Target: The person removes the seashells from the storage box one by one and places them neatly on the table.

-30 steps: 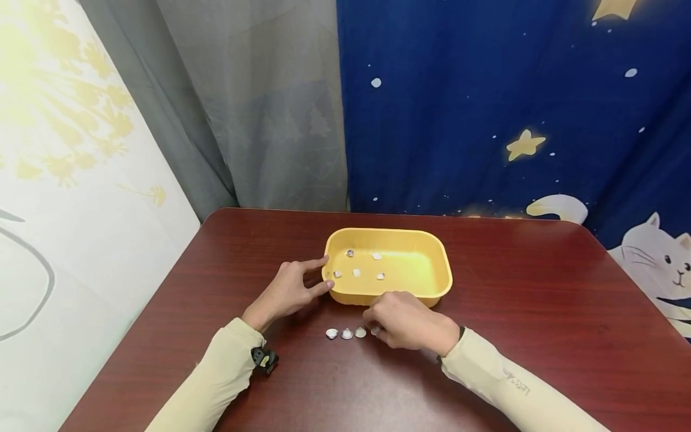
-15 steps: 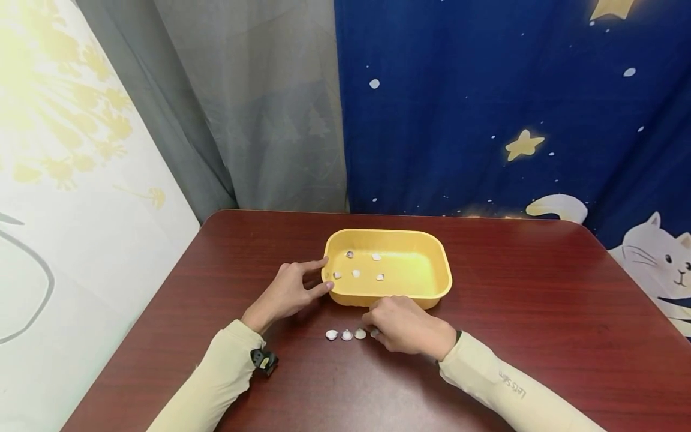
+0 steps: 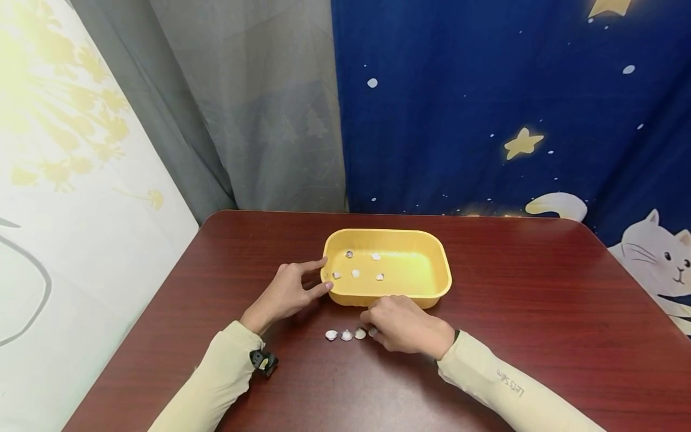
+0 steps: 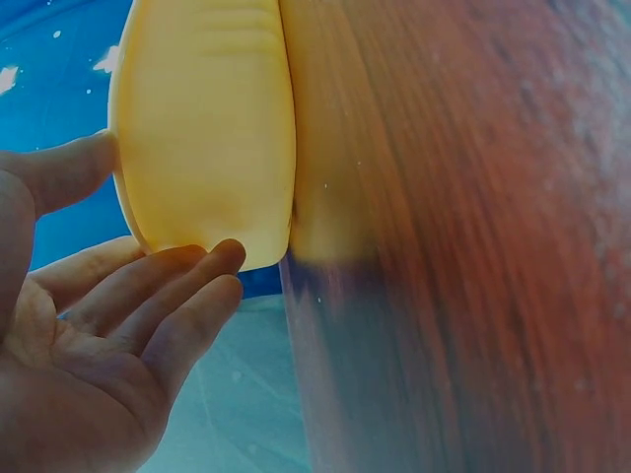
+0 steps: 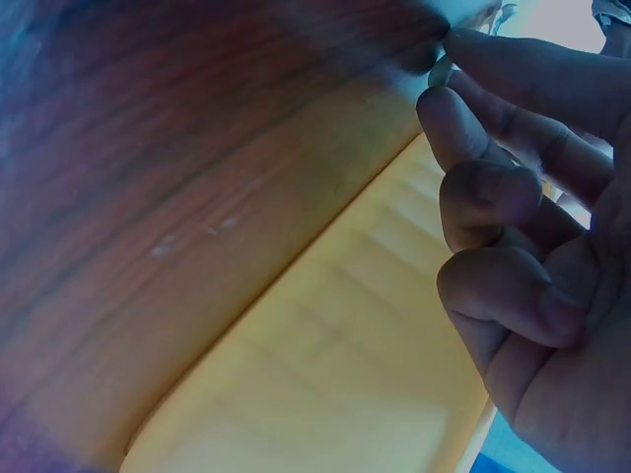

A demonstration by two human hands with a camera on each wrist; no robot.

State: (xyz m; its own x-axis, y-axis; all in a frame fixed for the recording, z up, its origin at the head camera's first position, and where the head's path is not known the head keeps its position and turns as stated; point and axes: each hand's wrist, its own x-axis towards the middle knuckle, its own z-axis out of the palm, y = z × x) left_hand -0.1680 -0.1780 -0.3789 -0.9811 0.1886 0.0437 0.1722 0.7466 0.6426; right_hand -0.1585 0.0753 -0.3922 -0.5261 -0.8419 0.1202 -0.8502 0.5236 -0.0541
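Note:
In the head view, my left hand [image 3: 285,296] rests against the left end of a yellow plastic basin [image 3: 421,273]. Its thumb and index fingertips touch the rim, spread apart. The left wrist view shows the other fingers, extended and loosely bent, against the basin's outside wall [image 4: 212,138]. My right hand [image 3: 406,327] is low over the table in front of the basin, pinching a small pale shell [image 5: 440,72] between thumb and index finger. Its other fingers are curled in. Left of this hand, three whitish shells, among them a middle shell [image 3: 346,335], lie in a row.
Several small shells, one of them a white shell [image 3: 355,273], are scattered over the left half of the basin floor. The dark red wooden table [image 3: 513,288] ends in front of a grey curtain [image 3: 281,120] and a blue star-patterned curtain [image 3: 432,108].
The right hand has shifted very slightly down and left in the view, still at the right end of the row. The left hand stays at the basin; the shells keep their places.

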